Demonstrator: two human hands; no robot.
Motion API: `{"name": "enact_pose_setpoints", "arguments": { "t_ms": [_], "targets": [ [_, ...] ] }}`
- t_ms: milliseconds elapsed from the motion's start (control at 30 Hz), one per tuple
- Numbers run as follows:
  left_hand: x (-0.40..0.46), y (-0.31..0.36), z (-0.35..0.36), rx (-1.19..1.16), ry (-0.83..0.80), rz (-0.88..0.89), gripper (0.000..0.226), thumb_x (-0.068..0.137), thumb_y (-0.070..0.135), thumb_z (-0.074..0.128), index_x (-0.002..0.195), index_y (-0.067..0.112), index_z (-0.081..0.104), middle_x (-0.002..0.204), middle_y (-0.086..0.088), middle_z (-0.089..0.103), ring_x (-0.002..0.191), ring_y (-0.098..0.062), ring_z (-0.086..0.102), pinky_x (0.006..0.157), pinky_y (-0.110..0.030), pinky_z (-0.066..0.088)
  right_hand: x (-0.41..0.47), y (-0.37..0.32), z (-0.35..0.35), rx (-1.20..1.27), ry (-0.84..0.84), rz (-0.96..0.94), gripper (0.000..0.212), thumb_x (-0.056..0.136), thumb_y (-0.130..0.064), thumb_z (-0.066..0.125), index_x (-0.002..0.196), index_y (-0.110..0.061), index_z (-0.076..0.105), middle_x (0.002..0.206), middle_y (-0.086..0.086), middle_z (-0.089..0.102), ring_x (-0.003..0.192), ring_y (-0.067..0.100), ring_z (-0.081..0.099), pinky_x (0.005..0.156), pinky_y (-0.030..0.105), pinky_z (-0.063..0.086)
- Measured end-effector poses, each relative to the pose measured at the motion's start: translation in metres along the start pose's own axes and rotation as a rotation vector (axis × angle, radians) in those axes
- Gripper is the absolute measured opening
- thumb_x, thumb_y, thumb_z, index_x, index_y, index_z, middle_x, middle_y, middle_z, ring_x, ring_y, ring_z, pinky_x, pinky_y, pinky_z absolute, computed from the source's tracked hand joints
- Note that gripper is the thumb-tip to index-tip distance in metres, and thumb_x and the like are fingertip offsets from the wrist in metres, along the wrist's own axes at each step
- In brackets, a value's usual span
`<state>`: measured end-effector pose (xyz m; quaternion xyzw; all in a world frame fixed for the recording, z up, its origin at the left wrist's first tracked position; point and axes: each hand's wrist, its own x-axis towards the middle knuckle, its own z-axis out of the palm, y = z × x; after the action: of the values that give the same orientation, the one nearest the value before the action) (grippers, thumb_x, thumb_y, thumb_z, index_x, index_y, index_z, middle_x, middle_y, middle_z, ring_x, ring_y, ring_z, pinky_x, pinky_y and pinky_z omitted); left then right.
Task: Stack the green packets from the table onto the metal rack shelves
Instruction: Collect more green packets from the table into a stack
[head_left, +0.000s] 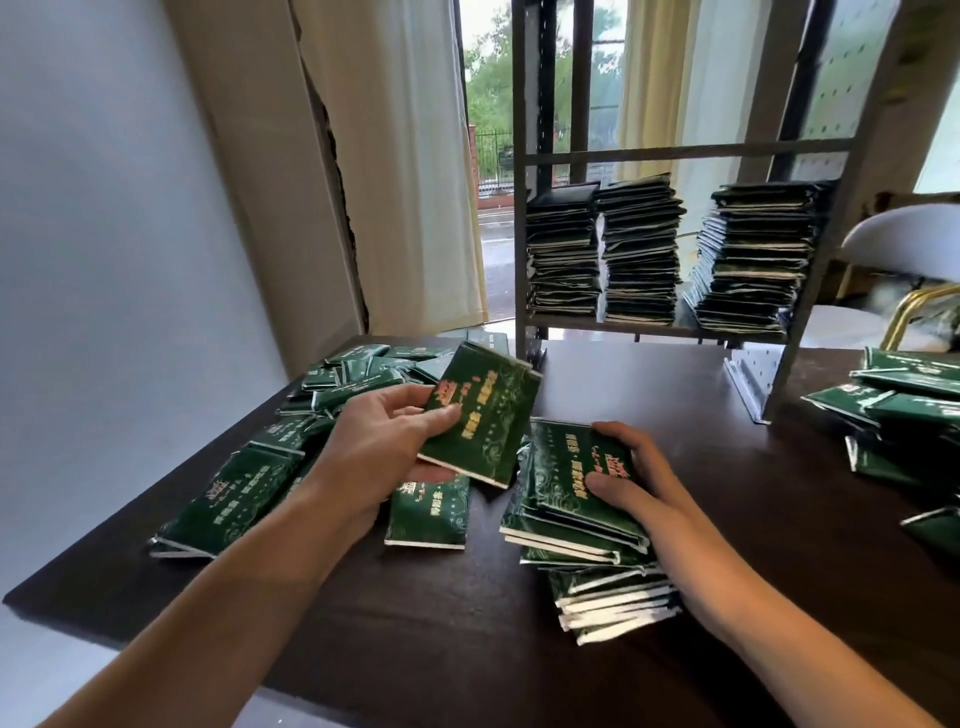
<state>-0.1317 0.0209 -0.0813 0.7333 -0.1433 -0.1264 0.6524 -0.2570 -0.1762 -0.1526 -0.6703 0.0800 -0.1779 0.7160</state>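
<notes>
Head view: left hand (387, 441) pinched a green packet (480, 421), gold lettering unreadable; right hand (641, 486) gripped a stack (571, 514) at four o'clock.

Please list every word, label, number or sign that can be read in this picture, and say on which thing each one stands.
Nothing can be read with certainty.
Packet held in the left hand: gold characters and a red emblem, too blurred to read.
Pile under the right hand: gold characters on the top packet, blurred.
Loose packets on the table: the same print, too small.
Stacks on the rack: edges only, no text visible.
</notes>
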Motion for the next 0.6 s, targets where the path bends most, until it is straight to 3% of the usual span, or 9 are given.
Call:
{"name": "enact_pose_setpoints", "arguments": {
  "t_ms": [200,333,433,600],
  "targets": [
    [-0.004,0.015,0.026,-0.209,-0.138,-0.212,0.018,0.098,0.007,0.059,0.115,0.003,0.057,0.093,-0.017,0.076,0.072,-0.027,0.076,0.049,-0.028,0.058,-0.001,-0.001,-0.001,-0.008,0.011,0.010,0.042,0.085,-0.024,0.068,0.122,-0.043,0.058,0.103,-0.014,0.072,0.096,0.015,0.073,0.088,0.034,0.054],
    [-0.008,0.017,0.030,-0.154,-0.248,-0.247,0.049,0.082,-0.012,0.066,0.124,0.008,0.052,0.105,-0.018,0.073,0.086,-0.028,0.074,0.062,-0.032,0.061,-0.005,-0.002,0.001,-0.019,0.001,0.003,0.041,0.091,-0.021,0.065,0.125,-0.042,0.056,0.112,-0.010,0.070,0.097,0.010,0.072,0.075,0.019,0.053],
    [-0.008,0.030,0.020,-0.043,-0.256,-0.170,0.050,0.077,-0.016,0.068,0.117,0.012,0.056,0.086,-0.012,0.078,0.079,-0.023,0.074,0.061,-0.027,0.058,-0.006,-0.002,0.001,-0.049,-0.006,-0.002,0.044,0.087,-0.029,0.066,0.127,-0.045,0.054,0.118,-0.010,0.067,0.100,0.008,0.070,0.079,0.020,0.053],
    [0.002,0.046,0.014,-0.113,-0.176,-0.128,0.030,0.086,0.001,0.067,0.115,0.006,0.065,0.086,-0.011,0.076,0.082,-0.022,0.073,0.071,-0.035,0.059,-0.007,-0.002,0.002,-0.065,0.006,-0.016,0.057,0.064,-0.055,0.068,0.119,-0.057,0.055,0.130,-0.007,0.060,0.110,0.013,0.066,0.096,0.034,0.052]
  ]
}}
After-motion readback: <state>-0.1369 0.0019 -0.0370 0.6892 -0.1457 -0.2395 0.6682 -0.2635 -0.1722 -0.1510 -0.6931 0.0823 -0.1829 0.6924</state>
